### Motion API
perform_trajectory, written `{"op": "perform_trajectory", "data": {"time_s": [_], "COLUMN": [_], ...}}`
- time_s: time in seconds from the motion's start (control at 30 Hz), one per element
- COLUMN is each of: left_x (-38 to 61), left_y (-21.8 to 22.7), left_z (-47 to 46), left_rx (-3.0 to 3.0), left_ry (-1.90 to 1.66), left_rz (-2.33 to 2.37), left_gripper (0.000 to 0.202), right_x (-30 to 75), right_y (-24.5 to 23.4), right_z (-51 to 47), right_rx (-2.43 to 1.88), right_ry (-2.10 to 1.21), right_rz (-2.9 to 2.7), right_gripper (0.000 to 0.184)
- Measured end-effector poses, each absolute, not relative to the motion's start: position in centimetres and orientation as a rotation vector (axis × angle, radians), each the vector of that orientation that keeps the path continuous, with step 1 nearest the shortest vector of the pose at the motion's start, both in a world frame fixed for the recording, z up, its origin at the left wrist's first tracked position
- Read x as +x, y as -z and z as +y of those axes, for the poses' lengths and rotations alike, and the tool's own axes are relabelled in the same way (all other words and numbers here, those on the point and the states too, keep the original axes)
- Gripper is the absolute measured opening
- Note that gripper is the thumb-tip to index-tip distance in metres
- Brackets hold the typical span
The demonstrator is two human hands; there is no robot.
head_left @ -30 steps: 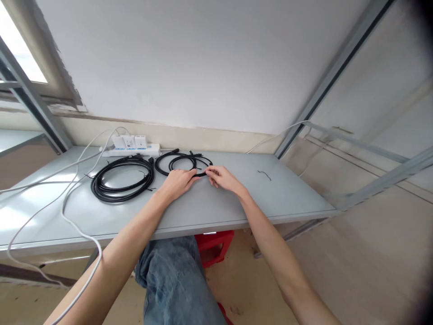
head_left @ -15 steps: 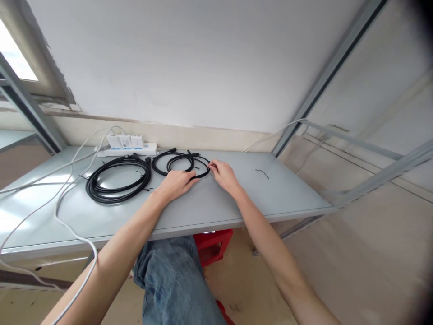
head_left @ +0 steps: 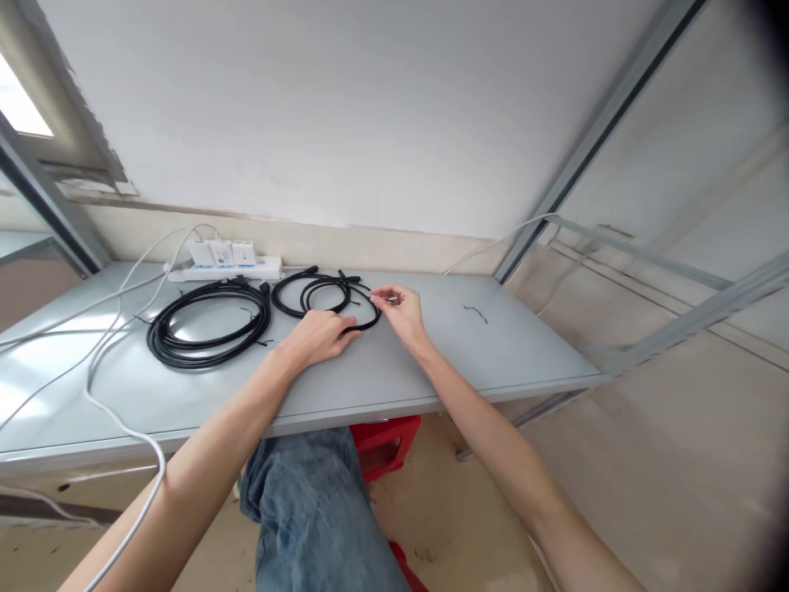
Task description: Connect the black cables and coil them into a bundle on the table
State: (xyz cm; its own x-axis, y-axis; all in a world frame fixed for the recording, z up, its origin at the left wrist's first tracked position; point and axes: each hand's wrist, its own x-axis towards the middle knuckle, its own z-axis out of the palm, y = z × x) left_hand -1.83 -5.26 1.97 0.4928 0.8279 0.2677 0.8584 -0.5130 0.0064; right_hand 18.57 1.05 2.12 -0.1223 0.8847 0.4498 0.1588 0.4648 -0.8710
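Observation:
A small coil of thin black cable (head_left: pixel 320 293) lies on the grey table (head_left: pixel 370 370) near its back edge. My left hand (head_left: pixel 320 335) rests on the near side of this coil, fingers curled over the cable. My right hand (head_left: pixel 400 310) is at the coil's right side, thumb and fingers pinched on the cable's end there. A larger coil of thicker black cable (head_left: pixel 206 329) lies to the left, untouched.
A white power strip (head_left: pixel 225 265) with white plugs sits against the wall at the back left, with white cables (head_left: pixel 104 362) trailing over the table's left part. A short black tie (head_left: pixel 476 312) lies to the right. A red stool (head_left: pixel 385 444) stands under the table.
My right hand has moved from the near rim of the small coil to its right side and lifted slightly, pinching the cable end. My left hand has stayed on the coil.

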Motion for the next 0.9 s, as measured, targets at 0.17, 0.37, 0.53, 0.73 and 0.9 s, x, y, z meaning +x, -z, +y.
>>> {"op": "perform_trajectory", "data": {"time_s": [0.17, 0.37, 0.53, 0.73, 0.9], "left_x": [-1.7, -1.4, -1.4, -1.4, -1.6], "left_y": [-2.3, -2.5, -2.5, -2.8, -2.7], "left_z": [-5.4, -5.7, -5.8, -5.9, -5.7], "left_rx": [-2.580, -2.560, -2.536, -2.524, -2.489], "left_ry": [0.359, 0.408, 0.417, 0.409, 0.474], "left_rz": [-1.457, -1.457, -1.460, -1.532, -1.550], "left_gripper": [0.044, 0.042, 0.046, 0.045, 0.045], "right_x": [17.7, 17.0, 17.3, 18.3, 18.6], "right_y": [-1.7, -1.5, -1.4, -1.8, -2.2], "right_z": [0.7, 0.7, 0.8, 1.1, 0.8], "right_rx": [-0.870, -0.865, -0.896, -0.890, -0.882], "right_ry": [-0.993, -0.972, -1.050, -1.012, -0.631], "right_rz": [-1.532, -1.620, -1.722, -1.794, -1.888], "right_gripper": [0.028, 0.019, 0.018, 0.021, 0.008]}}
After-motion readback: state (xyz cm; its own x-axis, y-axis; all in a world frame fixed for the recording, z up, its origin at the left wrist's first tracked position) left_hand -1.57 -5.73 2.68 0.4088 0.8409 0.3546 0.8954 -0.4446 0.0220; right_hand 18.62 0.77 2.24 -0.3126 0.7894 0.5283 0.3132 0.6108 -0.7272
